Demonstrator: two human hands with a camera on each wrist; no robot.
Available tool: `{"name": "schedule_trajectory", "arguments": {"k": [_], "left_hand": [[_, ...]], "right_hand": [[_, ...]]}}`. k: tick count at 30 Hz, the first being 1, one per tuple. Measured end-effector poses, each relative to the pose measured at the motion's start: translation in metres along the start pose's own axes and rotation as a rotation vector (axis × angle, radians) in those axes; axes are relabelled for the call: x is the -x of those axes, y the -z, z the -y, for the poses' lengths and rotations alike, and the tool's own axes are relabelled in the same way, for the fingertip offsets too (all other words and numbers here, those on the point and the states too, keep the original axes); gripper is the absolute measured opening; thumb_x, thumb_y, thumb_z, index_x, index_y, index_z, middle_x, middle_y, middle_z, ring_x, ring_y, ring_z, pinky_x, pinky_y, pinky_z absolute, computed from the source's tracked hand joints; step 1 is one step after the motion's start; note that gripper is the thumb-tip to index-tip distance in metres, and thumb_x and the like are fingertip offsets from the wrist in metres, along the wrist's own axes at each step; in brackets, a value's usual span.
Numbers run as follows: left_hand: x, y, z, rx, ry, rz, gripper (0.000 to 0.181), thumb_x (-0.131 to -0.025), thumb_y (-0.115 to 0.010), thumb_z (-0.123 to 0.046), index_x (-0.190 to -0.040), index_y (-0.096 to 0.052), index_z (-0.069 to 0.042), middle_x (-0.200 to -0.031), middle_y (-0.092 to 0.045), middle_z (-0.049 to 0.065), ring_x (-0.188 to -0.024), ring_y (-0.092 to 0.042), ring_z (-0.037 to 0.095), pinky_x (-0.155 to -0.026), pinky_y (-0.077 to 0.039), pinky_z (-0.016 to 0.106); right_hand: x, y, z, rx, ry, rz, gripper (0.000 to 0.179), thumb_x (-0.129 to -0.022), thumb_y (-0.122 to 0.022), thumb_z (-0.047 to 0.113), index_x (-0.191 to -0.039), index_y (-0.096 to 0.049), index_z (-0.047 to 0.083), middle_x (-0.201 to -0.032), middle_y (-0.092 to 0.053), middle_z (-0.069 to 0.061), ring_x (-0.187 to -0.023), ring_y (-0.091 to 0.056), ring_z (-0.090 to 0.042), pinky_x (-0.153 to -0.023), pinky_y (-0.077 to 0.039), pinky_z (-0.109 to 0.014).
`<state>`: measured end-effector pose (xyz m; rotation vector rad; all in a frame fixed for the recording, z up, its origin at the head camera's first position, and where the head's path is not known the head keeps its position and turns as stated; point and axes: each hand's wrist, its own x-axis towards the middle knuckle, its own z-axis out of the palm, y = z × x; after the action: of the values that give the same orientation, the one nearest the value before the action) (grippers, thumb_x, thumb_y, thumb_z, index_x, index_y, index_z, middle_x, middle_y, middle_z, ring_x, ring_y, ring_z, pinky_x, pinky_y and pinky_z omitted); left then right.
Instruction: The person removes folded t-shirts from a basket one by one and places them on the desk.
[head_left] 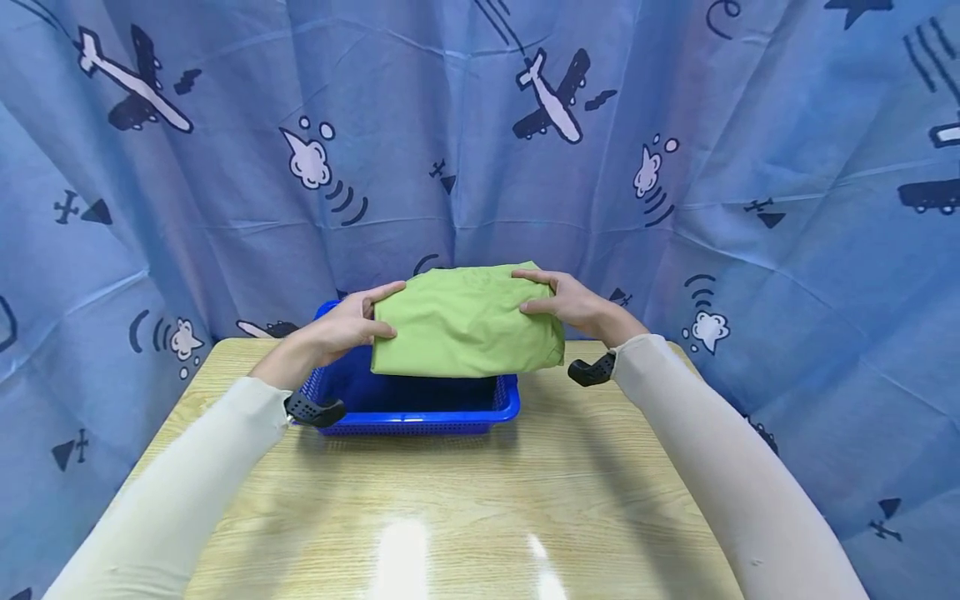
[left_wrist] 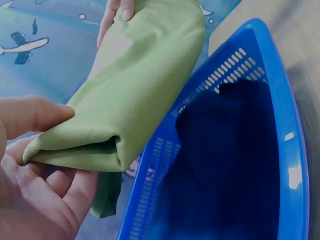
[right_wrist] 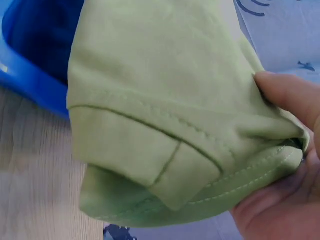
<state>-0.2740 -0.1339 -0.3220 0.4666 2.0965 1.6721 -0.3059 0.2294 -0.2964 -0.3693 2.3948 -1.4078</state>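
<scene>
A folded light green shirt (head_left: 465, 325) is held up between both hands, over the blue basket. My left hand (head_left: 348, 327) pinches its left end, thumb on the near face and fingers behind and beneath. At the opposite end my right hand (head_left: 573, 305) grips it the same way. Stitched hems on the shirt (right_wrist: 150, 100) show in the right wrist view. Its folded layers stand slightly apart beside the left thumb. Beneath the shirt, the blue plastic basket (head_left: 420, 418) holds dark navy cloth (left_wrist: 225, 150); the shirt hides part of the basket's far side.
The basket stands on a light wood table (head_left: 450, 492), towards its back edge. Behind and around the table hangs a blue curtain (head_left: 405, 108) printed with airplanes. Black straps with camera mounts (head_left: 313, 410) circle both wrists.
</scene>
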Motion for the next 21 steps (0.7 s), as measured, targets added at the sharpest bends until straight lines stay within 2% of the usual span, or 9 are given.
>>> {"name": "schedule_trajectory", "arguments": {"k": [3, 6, 12, 16, 21], "left_hand": [[-0.004, -0.007, -0.003, 0.003, -0.008, -0.005, 0.086, -0.094, -0.056, 0.005, -0.164, -0.014, -0.024, -0.154, -0.046, 0.015, -0.123, -0.057, 0.021, -0.086, -0.056, 0.030], [-0.010, -0.016, -0.006, 0.014, -0.023, -0.010, 0.087, -0.094, -0.056, 0.006, -0.164, -0.015, -0.024, -0.155, -0.045, 0.015, -0.127, -0.054, 0.025, -0.088, -0.055, 0.031], [-0.024, -0.037, -0.014, 0.019, -0.032, -0.012, 0.087, -0.093, -0.056, 0.007, -0.164, -0.017, -0.024, -0.153, -0.046, 0.016, -0.123, -0.055, 0.026, -0.088, -0.054, 0.033], [-0.032, -0.050, -0.016, 0.033, -0.038, 0.005, 0.088, -0.093, -0.056, 0.009, -0.164, -0.018, -0.025, -0.151, -0.048, 0.017, -0.118, -0.057, 0.025, -0.088, -0.054, 0.033], [-0.043, -0.065, -0.018, 0.072, -0.049, 0.044, 0.090, -0.093, -0.055, 0.012, -0.164, -0.016, -0.026, -0.155, -0.044, 0.016, -0.129, -0.055, 0.030, -0.099, -0.053, 0.043]], "right_hand": [[0.003, 0.008, -0.005, 0.009, 0.001, 0.011, 0.069, -0.099, -0.063, 0.010, -0.159, -0.034, 0.025, -0.162, -0.035, -0.011, -0.136, -0.048, -0.029, -0.104, -0.046, -0.034], [0.009, 0.017, -0.010, 0.017, -0.011, 0.022, 0.070, -0.099, -0.062, 0.010, -0.160, -0.031, 0.026, -0.162, -0.034, -0.012, -0.139, -0.046, -0.030, -0.109, -0.044, -0.038], [0.021, 0.036, -0.022, 0.064, -0.013, 0.028, 0.072, -0.100, -0.061, 0.009, -0.162, -0.027, 0.022, -0.167, -0.021, -0.014, -0.147, -0.034, -0.032, -0.121, -0.030, -0.049], [0.027, 0.046, -0.027, 0.095, -0.005, 0.012, 0.072, -0.100, -0.061, 0.009, -0.162, -0.026, 0.019, -0.167, -0.021, -0.016, -0.147, -0.032, -0.032, -0.120, -0.029, -0.048], [0.030, 0.059, -0.032, 0.116, -0.031, -0.013, 0.074, -0.099, -0.062, 0.009, -0.162, -0.025, 0.018, -0.164, -0.026, -0.018, -0.145, -0.034, -0.032, -0.116, -0.033, -0.043]]}}
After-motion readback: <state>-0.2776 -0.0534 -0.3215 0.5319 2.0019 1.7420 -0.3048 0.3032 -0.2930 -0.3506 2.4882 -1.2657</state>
